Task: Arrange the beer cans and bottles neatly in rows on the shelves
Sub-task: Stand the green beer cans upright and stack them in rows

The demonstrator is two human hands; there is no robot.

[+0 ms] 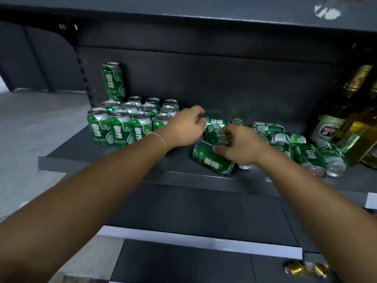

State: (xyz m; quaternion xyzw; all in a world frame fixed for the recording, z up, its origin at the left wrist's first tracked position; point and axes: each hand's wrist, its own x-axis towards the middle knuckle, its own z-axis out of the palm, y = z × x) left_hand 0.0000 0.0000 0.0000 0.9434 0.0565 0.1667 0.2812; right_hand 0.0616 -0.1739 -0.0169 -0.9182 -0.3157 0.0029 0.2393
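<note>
Head view: both hands' grips curl, apparently ungrasping, over toppled green cans (213,157) lettered 雪花; left hand (184,127), right hand (240,146).

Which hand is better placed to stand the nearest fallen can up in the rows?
Right, probably. The right hand already has fingers on the nearest fallen can, while the left hand reaches toward another fallen can farther back, beside the upright rows.

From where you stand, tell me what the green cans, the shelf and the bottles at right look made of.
Green cans: likely aluminium, with bare silvery ends and glossy printed sides. Shelf: seemingly painted sheet metal, matte dark grey, with a slotted upright behind. Bottles: probably glass, translucent yellow-green with paper labels.
</note>
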